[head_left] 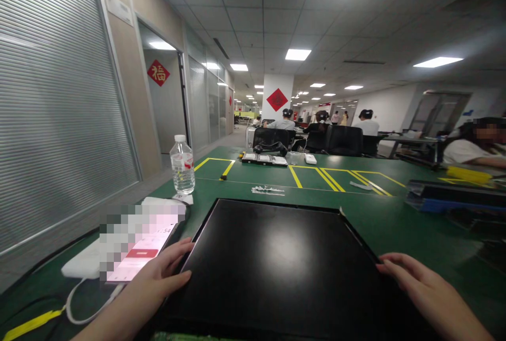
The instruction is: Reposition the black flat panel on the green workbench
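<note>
My left hand and right hand, fingers spread, flank the flat glossy black panel. Clear plastic water bottle, lit phone at green worktop's left edge; screen blurred.

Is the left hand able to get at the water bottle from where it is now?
Probably yes. The left hand rests on the black panel's left edge, and the water bottle stands upright farther back on the same side. Only the phone lies between, low enough to reach over.
</note>
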Demonstrator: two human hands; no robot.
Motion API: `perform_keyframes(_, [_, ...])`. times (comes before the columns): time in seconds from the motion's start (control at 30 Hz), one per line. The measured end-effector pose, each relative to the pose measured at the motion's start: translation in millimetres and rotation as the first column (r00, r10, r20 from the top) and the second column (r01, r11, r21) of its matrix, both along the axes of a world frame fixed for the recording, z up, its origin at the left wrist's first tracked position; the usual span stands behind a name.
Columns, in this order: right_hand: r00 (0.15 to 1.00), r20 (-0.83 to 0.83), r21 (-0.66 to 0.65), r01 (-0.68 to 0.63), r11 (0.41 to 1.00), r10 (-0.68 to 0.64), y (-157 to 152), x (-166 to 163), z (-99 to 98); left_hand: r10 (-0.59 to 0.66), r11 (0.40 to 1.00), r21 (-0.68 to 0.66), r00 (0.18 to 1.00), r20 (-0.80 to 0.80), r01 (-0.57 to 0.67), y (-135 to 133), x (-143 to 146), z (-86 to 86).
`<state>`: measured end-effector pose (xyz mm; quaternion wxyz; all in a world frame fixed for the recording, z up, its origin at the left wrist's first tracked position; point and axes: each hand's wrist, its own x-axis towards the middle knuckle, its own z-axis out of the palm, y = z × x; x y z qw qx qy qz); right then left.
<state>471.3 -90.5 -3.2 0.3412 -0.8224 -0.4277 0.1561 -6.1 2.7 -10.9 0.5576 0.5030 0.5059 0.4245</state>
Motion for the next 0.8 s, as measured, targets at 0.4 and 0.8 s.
perform_keyframes(0.4, [0.995, 0.103, -0.019, -0.007, 1.000, 0.008, 1, 4, -2.4, -0.003, 1.000, -0.001, 1.000, 0.018, 0.003, -3, 1, -0.2])
perform_keyframes(0.8, [0.999, 0.040, -0.036, 0.016, 0.999, -0.014, 2, 0, 0.5, -0.002, 0.999, 0.041, 0.995, -0.101, 0.006, -5, 4, 7.7])
